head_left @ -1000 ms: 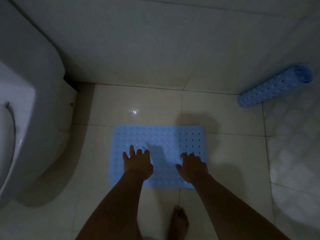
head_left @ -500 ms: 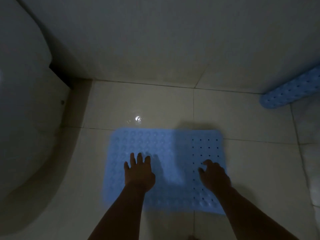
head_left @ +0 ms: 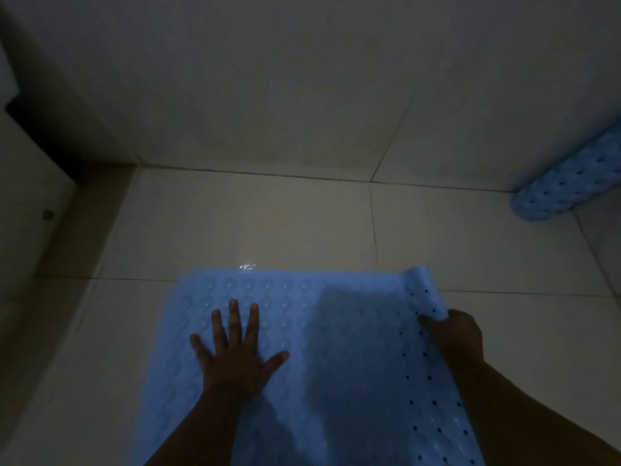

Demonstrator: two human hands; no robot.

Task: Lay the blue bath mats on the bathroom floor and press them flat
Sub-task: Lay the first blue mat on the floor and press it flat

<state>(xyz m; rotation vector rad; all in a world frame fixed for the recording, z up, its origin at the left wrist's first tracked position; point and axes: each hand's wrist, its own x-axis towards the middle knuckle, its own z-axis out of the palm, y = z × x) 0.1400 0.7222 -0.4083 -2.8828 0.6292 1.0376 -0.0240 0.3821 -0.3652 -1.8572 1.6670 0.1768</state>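
A blue bath mat (head_left: 336, 348) with bumps and small holes lies on the tiled floor in the lower middle of the head view. My left hand (head_left: 235, 351) presses flat on its left half, fingers spread. My right hand (head_left: 453, 334) grips the mat's right edge, which is lifted and curled up off the floor. A second blue mat (head_left: 568, 186), rolled into a tube, lies against the wall at the far right.
The toilet base (head_left: 30, 213) stands at the left edge. The tiled wall (head_left: 302, 79) meets the floor just beyond the mat. Pale floor tiles (head_left: 487, 247) stretch between the two mats. The room is dim.
The camera has moved closer to the floor. My right hand shifted right to the mat's edge and took hold of it, lifting that edge. My left hand's fingers have spread on the mat.
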